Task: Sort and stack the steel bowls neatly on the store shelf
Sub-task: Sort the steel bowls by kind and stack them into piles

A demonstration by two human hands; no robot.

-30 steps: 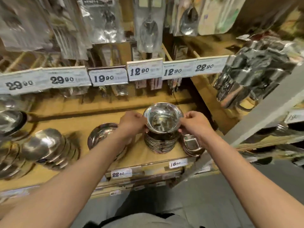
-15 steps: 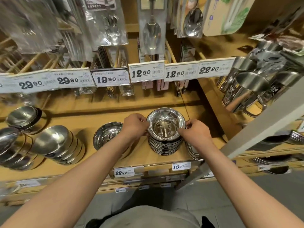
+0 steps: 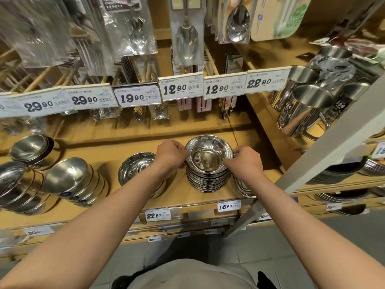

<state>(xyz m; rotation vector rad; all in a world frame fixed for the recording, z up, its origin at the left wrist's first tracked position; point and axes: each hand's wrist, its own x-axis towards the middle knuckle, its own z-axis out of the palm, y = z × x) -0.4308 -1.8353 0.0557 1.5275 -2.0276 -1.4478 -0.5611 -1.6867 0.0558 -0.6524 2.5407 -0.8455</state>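
Both hands, left hand (image 3: 170, 155) and right hand (image 3: 244, 162), pinch the top bowl (image 3: 208, 156) on the bowl stack (image 3: 208, 180) on the shelf (image 3: 198, 197).

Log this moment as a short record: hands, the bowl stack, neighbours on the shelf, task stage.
left hand: pinches top bowl's left rim
right hand: pinches its right rim
top bowl: upright, on stack
bowl stack: upright on shelf, above 16.90 tag
left neighbour: single bowl, partly behind left forearm
far left: tipped bowl rows
stage: top bowl not released
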